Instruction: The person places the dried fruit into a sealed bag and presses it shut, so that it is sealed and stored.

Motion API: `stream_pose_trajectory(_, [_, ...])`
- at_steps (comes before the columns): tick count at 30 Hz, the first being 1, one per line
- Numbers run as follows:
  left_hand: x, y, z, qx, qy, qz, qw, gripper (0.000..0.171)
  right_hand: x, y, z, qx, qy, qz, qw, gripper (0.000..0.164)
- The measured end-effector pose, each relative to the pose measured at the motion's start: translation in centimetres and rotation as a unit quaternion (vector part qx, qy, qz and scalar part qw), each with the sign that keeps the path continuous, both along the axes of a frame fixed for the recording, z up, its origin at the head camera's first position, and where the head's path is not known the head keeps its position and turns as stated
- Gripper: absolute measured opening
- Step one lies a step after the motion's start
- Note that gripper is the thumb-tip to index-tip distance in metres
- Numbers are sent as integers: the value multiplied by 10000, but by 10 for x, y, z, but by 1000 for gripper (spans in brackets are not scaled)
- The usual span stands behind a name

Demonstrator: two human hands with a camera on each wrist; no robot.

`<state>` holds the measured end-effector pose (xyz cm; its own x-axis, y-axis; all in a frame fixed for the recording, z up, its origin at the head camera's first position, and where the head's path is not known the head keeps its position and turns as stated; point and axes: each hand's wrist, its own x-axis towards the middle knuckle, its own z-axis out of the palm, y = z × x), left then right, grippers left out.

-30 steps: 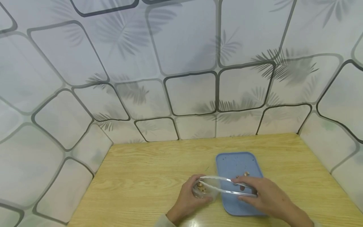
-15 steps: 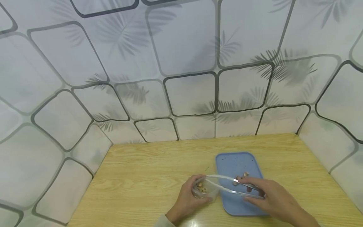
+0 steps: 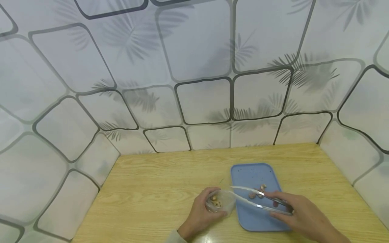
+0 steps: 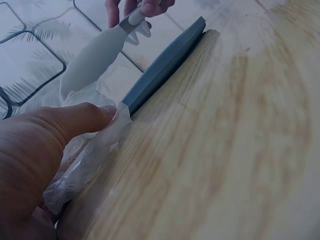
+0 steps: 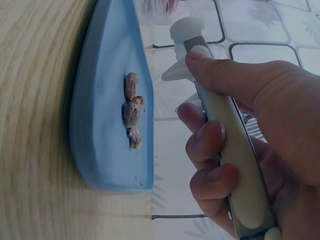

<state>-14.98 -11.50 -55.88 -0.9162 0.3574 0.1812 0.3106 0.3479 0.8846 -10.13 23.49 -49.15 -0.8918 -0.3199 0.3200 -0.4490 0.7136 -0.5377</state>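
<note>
My left hand (image 3: pixel 200 211) grips a clear, crinkled plastic bag (image 3: pixel 225 201), thumb curled over its rim in the left wrist view. Small yellowish-brown pieces (image 3: pixel 215 201) lie inside it. Tongs (image 3: pixel 258 205) with white tips and metal handles are in my right hand (image 3: pixel 304 214), thumb and fingers wrapped round them. The tongs' arms stand apart, holding nothing visible, their tips near the bag's right edge and above the tray. On the blue tray (image 3: pixel 258 221) sit several shrivelled brown pieces (image 5: pixel 131 112), perhaps dried mushrooms, below the tongs in the head view.
A light wood-grain table (image 3: pixel 158 195) carries the tray, just right of the bag. Dark crumbs dot the tray's far part. Patterned white walls (image 3: pixel 209 101) rise along the table's back and both sides.
My right hand and the tongs have drawn back to the right, so their tips have left the bag's mouth. The left hand and bag stay in place.
</note>
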Motion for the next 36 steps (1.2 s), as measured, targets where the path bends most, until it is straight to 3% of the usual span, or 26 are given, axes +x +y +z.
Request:
stream_pose_trajectory(16, [-1,1,-1,-82,16,78,9999,74,5,18,-7,73,-47,-398,9992,50])
stream_pose_trajectory(26, [0,-1,-1,-136,38,85,9999,73,7,29,-9,379,-403,-583,9968,48])
stream_pose_trajectory(31, [-1,0,-1,-121,39,47,9999,72,8,35,-7,652,-935,-922,9892,50])
stream_pose_trajectory(36, [-2,0,-1,-115,18,14,9999,72,9,42,-7,710,-1024,-1064,9865,51])
